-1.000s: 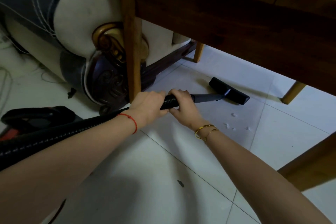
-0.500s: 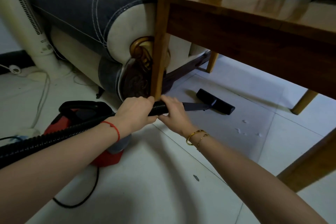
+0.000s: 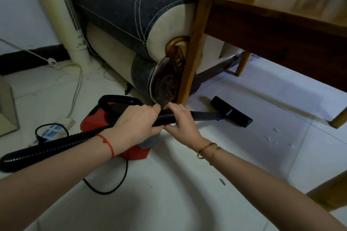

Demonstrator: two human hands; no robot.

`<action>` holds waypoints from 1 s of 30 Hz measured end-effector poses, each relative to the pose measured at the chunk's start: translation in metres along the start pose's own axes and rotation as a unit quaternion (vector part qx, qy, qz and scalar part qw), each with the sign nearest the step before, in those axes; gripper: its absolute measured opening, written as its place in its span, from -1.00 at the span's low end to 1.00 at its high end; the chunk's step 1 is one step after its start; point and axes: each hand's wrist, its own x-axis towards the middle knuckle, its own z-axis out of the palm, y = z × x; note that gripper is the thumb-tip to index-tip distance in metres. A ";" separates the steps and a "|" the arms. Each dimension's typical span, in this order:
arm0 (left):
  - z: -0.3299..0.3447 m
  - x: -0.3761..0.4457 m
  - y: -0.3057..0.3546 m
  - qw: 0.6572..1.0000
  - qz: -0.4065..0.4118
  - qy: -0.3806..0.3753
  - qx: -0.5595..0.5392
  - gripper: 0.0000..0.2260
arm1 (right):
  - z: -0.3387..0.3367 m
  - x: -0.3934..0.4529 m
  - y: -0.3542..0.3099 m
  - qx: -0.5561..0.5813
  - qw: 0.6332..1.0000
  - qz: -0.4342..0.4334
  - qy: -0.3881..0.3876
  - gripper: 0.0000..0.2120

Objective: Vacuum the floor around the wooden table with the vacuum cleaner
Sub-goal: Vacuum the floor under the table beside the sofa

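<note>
- Both hands grip a ribbed black hose side by side, just in front of the nearest leg of the wooden table.
- Left hand wraps over the hose from above, fingers curled closed around it; a red string circles the wrist.
- Right hand clamps the hose end where it joins a dark rigid tube; its fingertips are tucked underneath and cannot be seen. Two thin gold bracelets sit on that wrist.
- From the tube, a flat black floor nozzle rests on the pale tiles under the table's near edge, just past the leg.
- Small white specks lie on the tiles beyond the nozzle, too tiny to identify.
- Left of the leg, the red vacuum cleaner body with a black handle sits on the floor, half covered by the left hand and hose. Its black cord loops out below.
- Behind the leg, a grey and cream sofa arm with carved dark wood presses close; the leg hides part of the carving.
- Farther left of the table, a white tower fan stands cut off at the top, with a power strip near its base.
- Table's other legs are only partly in view, cropped at the right edge.
</note>
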 end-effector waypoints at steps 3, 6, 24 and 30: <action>-0.001 0.001 -0.004 1.000 -0.020 -0.010 0.008 -0.72 | 0.001 0.006 -0.002 0.016 1.000 -0.006 -0.010 -0.81; -0.017 0.003 -0.002 0.999 -0.025 -0.022 0.001 -0.71 | -0.011 0.011 -0.010 0.040 0.999 0.005 -0.034 -0.81; -0.200 0.001 0.039 0.948 -0.125 -0.250 -0.154 -0.68 | -0.172 0.039 -0.133 0.017 0.933 0.152 -0.324 -0.69; -0.252 0.006 0.050 0.923 -0.146 -0.294 -0.199 -0.72 | -0.209 0.034 -0.159 0.038 0.923 0.185 -0.334 -0.75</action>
